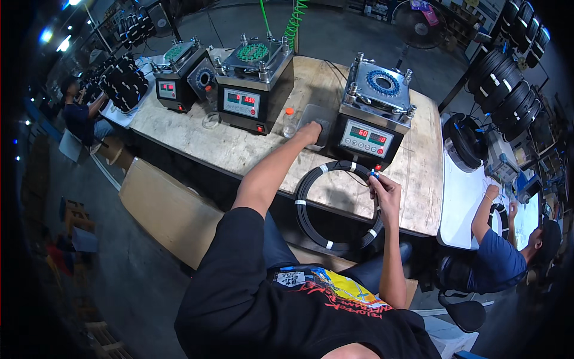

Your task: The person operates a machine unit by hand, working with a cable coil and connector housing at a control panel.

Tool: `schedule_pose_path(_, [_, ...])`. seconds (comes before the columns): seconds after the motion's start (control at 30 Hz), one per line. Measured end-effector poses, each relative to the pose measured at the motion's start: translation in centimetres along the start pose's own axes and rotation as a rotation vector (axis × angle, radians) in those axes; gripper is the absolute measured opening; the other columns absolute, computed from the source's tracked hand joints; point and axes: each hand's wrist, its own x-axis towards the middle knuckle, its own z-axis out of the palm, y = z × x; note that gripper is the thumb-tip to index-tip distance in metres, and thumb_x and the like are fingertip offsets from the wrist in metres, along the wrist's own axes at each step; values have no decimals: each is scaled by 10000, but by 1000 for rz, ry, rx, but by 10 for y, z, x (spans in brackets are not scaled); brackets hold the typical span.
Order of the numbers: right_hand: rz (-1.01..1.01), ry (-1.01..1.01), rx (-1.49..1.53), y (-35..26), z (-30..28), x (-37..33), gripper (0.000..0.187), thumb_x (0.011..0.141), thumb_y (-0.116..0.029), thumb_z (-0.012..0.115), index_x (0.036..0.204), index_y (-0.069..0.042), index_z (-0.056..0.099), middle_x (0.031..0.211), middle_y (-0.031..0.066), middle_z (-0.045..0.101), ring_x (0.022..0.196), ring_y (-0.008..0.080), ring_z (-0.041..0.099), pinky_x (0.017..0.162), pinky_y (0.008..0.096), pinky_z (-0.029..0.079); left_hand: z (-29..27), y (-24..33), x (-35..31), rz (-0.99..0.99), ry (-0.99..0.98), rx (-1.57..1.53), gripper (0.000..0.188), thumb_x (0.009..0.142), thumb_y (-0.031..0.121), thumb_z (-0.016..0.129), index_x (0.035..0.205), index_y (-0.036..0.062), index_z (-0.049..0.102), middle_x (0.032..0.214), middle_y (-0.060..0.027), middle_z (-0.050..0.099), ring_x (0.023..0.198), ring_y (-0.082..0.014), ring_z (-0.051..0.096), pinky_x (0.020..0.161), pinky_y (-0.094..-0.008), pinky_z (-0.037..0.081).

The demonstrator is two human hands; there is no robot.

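Note:
My left hand (pixel 310 133) reaches into a clear plastic tray (pixel 315 111) beside the right-hand machine. Its fingertips are hidden over the tray's dark contents, so I cannot tell whether they hold anything. In front of that machine, my right hand (pixel 386 192) is closed on a small blue connector (pixel 375 174) at a cable end. A coil of black cable (pixel 301 209), bound with white bands, hangs partly over the table's front edge, next to my right hand. The machine (pixel 366 137) has a lit red display and a ring of blue parts on its metal top.
On the wooden table (pixel 179 134) stand two more machines, one in the middle (pixel 245 99) and one at left (pixel 173 87). An orange-capped bottle (pixel 289 124) is near the tray. A cardboard box (pixel 167 209) lies at left. One co-worker (pixel 499 260) sits at right, another (pixel 81 116) far left.

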Motion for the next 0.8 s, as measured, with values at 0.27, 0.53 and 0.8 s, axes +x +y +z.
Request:
schedule_pose_path(0.27, [1,6,27,10,-9,1,209,974,-137,706,1009,64,750,767,31,666,627,68,558,551,239,447,-10,4,-16,131,75,-60,283,813,-31,644,1083,-15,728,1221,-325,645,1137,-453,646,974,-510,543])
schedule_pose_path(0.53, [-21,-6,26,10,0,0,223,984,-143,690,909,63,733,720,25,646,618,67,552,554,245,444,-23,8,-49,234,447,-599,121,769,57,752,824,-33,691,746,-134,714,726,-217,717,660,-340,555])
schedule_pose_path(0.8, [-12,-41,-23,11,4,5,226,968,-144,709,1037,68,750,738,24,672,613,63,573,553,238,471,-30,54,-117,310,310,-1112,124,911,49,729,987,-39,685,892,-75,727,822,-106,688,751,-247,561])
